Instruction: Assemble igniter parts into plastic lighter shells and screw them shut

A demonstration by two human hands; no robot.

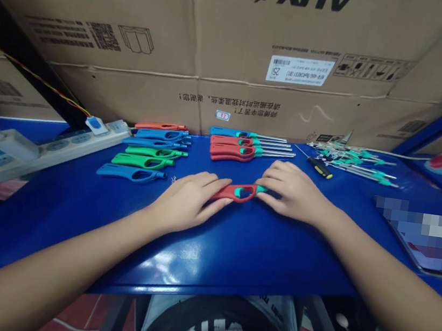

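Over the middle of the blue table, my left hand (194,200) grips the handle end of a red lighter (246,193) between thumb and fingers. My right hand (293,190) pinches the other end, where a green part shows; its metal tube is not visible. Behind it lie several assembled lighters (231,152), red and blue, with metal tubes pointing right. To the left are several orange, blue and green handle shells (144,162). A pile of metal tubes with green parts (367,166) lies at the back right, beside a black and yellow screwdriver (319,167).
A white power strip (58,148) with plugs and cables runs along the left side. Large cardboard (238,32) stands upright behind the blue table (200,260). A flat, pixelated object (423,235) lies at the right edge.
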